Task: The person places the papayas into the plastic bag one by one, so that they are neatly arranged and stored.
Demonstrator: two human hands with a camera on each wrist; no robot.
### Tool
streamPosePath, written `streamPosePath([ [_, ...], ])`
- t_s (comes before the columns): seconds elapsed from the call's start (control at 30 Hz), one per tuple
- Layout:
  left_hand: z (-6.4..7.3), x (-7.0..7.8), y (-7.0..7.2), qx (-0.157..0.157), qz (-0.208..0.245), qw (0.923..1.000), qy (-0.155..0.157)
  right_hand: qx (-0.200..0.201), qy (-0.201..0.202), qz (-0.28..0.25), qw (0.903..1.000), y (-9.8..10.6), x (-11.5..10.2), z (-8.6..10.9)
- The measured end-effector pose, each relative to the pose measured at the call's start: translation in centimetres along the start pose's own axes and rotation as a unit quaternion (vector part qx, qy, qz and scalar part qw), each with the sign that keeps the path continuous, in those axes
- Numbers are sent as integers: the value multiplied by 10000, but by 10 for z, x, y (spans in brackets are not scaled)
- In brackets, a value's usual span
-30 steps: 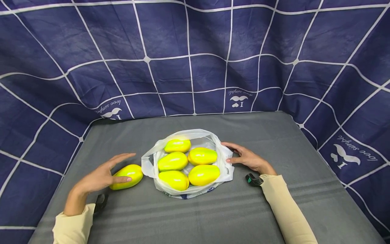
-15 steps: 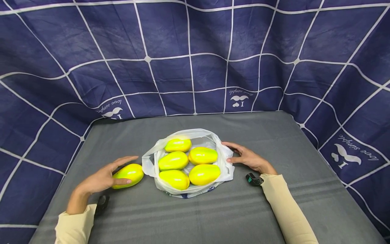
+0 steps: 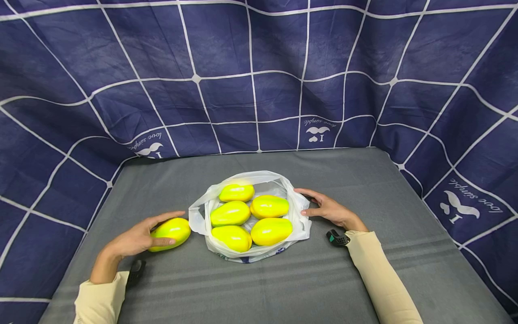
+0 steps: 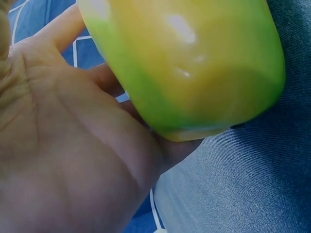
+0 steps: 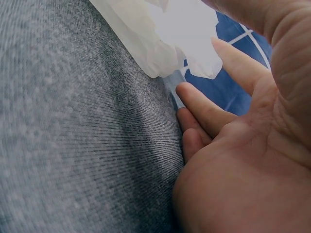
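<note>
A yellow-green papaya (image 3: pixel 175 230) lies on the grey cloth at the left of the white plastic bag (image 3: pixel 301 227). My left hand (image 3: pixel 131 238) grips it from the left, thumb along its near side and fingers over its far side. The left wrist view has this glossy papaya (image 4: pixel 194 68) large against the fingers. Inside the bag, whose mouth is spread wide, sit several more papayas (image 3: pixel 271 231). On the bag's right side rest the thumb and index finger of my right hand (image 3: pixel 329 210), spread apart. In the right wrist view its other fingers lie near the cloth.
Grey cloth (image 3: pixel 259 297) covers the table. A blue curtain (image 3: pixel 226 103) with white grid lines hangs behind and along both sides. Dark bands (image 3: pixel 337 238) are on both wrists, by the beige sleeves (image 3: pixel 380 274).
My left hand has lowered and closed in on the loose papaya, its fingers coming down over the far side. The right hand and the bag have stayed put.
</note>
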State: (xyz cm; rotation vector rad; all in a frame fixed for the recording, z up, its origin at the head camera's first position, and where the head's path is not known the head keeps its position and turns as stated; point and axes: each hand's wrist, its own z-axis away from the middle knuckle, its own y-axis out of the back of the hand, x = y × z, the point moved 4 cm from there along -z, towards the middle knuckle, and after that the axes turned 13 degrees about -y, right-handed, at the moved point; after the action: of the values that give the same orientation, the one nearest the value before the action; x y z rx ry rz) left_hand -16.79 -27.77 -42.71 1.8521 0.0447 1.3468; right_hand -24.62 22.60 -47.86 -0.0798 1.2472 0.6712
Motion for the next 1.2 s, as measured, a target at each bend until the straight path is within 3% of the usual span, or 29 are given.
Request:
streamPosePath([
  [0.37,0,1,-1,-71,-60,9999,-139,33,-10,40,10000,1,1,-1],
  [0.6,2,4,4,76,-213,9994,-255,85,-44,108,9999,1,1,-1],
  [0.83,1,16,15,128,-509,9983,-259,96,-98,113,9998,1,1,0],
  [1.2,-12,39,29,146,-780,9950,-607,73,-7,80,9999,1,2,-1],
])
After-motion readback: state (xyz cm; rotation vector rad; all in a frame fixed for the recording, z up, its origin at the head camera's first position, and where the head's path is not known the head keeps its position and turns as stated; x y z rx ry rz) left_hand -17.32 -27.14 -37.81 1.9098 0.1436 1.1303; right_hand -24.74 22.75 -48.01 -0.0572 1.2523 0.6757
